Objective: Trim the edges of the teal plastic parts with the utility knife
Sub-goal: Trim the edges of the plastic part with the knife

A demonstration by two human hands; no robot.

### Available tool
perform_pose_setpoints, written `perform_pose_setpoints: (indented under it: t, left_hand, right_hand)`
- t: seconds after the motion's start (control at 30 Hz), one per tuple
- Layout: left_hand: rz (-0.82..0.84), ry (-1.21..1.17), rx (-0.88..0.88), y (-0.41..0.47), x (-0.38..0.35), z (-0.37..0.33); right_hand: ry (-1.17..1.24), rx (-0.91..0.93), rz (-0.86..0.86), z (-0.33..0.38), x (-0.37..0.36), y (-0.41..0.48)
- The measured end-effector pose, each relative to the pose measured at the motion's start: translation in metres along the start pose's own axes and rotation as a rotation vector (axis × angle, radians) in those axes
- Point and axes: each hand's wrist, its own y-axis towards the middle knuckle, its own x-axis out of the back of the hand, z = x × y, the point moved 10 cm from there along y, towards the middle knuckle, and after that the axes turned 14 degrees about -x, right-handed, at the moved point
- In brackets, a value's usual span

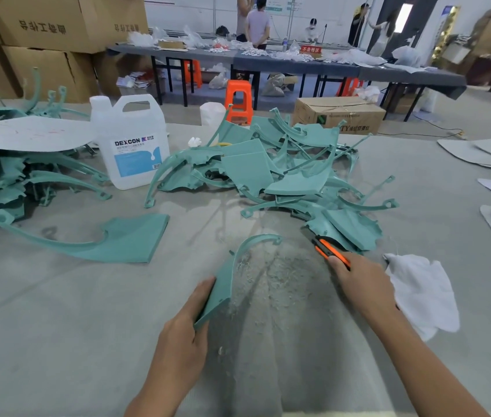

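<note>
One teal part [223,285] is clasped edge-up in the left grip [178,344] for trimming — utility knife [327,252] clasped in the right grip [361,281], two o'clock.

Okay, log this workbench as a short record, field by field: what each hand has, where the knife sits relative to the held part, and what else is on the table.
left hand: grips the held teal part at its wide end
right hand: grips the orange utility knife
knife versus part: apart, not touching
shavings: scattered on the table between the hands
pile of teal parts: beyond the hands
white jug: upright, left of the pile
white cloth: beside the right hand
</note>
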Motion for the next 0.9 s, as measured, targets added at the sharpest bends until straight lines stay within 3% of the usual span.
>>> perform_pose_setpoints:
  t: [0.23, 0.4, 0.5, 0.6, 0.77, 0.9]
  left_hand:
    - [-0.001, -0.003, -0.001, -0.001, -0.002, 0.001]
    - [-0.032, 0.012, -0.004, -0.001, 0.002, -0.001]
    - [-0.031, 0.022, -0.005, -0.001, 0.002, 0.0]
    - [0.01, 0.063, -0.014, -0.001, -0.001, -0.004]
    - [0.04, 0.063, -0.029, -0.001, -0.004, -0.004]
    - [0.027, 0.047, -0.024, -0.001, -0.003, -0.003]
  right_hand:
    - [0.343, 0.197, 0.134, 0.021, 0.022, -0.06]
    - [0.493, 0.445, 0.375, 0.062, 0.032, -0.128]
    - [0.423, 0.567, 0.499, 0.076, 0.031, -0.145]
    - [0.283, 0.601, 0.377, 0.085, 0.044, -0.122]
    - [-0.048, 0.477, 0.175, 0.09, 0.042, -0.043]
    - [-0.237, 0.295, 0.162, 0.068, 0.016, 0.014]
